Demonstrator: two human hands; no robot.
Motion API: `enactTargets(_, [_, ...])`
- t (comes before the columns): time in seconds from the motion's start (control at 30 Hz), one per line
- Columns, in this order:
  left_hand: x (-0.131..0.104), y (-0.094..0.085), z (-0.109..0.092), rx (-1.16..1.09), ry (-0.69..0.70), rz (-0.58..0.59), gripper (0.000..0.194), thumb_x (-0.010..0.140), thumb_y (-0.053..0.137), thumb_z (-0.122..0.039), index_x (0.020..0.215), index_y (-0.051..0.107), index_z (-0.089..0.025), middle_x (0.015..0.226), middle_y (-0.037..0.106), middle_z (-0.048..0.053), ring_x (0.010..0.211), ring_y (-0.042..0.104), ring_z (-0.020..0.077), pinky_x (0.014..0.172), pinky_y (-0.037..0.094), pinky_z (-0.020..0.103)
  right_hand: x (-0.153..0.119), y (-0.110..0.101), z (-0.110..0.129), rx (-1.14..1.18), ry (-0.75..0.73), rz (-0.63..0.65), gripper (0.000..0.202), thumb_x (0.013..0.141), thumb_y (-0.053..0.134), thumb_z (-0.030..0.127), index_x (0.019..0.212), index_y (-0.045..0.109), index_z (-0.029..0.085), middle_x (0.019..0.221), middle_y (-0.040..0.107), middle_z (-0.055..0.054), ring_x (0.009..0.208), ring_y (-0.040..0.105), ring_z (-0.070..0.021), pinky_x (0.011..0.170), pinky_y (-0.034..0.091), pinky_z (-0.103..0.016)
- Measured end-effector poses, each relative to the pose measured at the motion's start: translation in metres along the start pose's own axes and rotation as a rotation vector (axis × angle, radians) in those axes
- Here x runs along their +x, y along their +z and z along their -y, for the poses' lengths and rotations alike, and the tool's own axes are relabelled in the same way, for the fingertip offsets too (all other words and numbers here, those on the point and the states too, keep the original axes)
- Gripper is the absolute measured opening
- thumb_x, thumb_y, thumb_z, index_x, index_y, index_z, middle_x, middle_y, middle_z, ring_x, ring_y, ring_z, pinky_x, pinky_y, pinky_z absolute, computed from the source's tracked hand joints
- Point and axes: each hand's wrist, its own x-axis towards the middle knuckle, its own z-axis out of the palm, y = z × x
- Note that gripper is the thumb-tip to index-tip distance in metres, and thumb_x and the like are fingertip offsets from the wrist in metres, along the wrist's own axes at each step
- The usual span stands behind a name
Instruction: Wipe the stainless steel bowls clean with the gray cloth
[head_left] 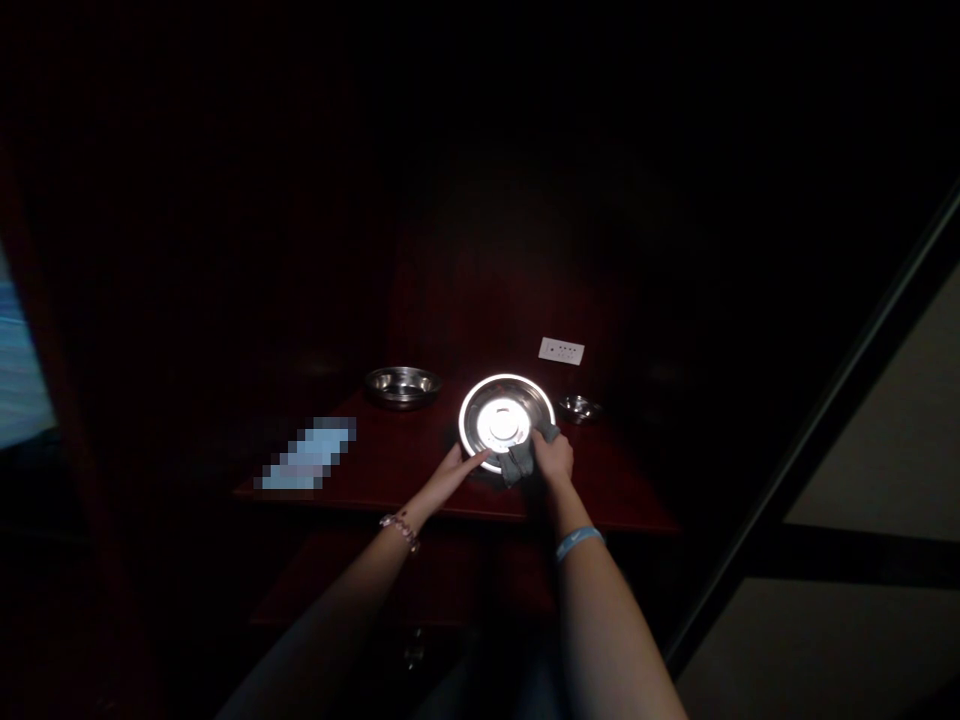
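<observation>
A shiny round metal plate lies on a dark red table, brightly lit from above. My left hand rests flat at the plate's near left rim, fingers stretched toward it. My right hand presses a grey cloth against the plate's near right rim. A bead bracelet is on my left wrist and a light blue band on my right.
A metal bowl stands behind the plate to the left, and a small metal dish to its right. A white card lies at the back. A pale blurred sheet sits near the table's left edge. The surroundings are dark.
</observation>
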Motion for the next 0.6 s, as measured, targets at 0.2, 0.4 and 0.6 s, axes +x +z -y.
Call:
enactTargets(0.2, [0.0005,0.0007,-0.0007,-0.005,0.020,-0.031,0.066,0.080,0.073,-0.042,0.139,0.056,-0.016,0.143,0.062,0.011,0.135,0.052,0.0357,0.116,0.039,0.047,-0.0005,-0.0013,-0.0004,0.014,0.000,-0.003,0.045,0.090,0.057,0.047,0.117,0.074,0.014,0.113,0.075,-0.018,0.110,0.071,-0.0286,0.089,0.056,-0.032])
enactTargets(0.4, [0.0025,-0.0009,0.0024,-0.002,0.004,-0.041,0.061,0.079,0.075,-0.043,0.132,0.061,-0.016,0.138,0.065,0.010,0.132,0.055,0.0357,0.113,0.043,0.042,0.0008,0.0008,-0.0030,0.032,-0.022,-0.009,0.046,0.090,0.057,0.046,0.117,0.074,0.014,0.113,0.075,-0.018,0.110,0.071,-0.0276,0.089,0.056,-0.031])
enactTargets(0.6, [-0.0007,-0.0004,-0.0047,-0.019,0.017,-0.051,0.071,0.072,0.079,-0.048,0.130,0.060,-0.013,0.140,0.063,0.016,0.134,0.054,0.0333,0.118,0.035,0.048,0.0019,0.0012,-0.0028,0.044,-0.030,0.014,0.044,0.091,0.055,0.046,0.116,0.075,0.016,0.111,0.076,-0.015,0.108,0.072,-0.0247,0.088,0.056,-0.028])
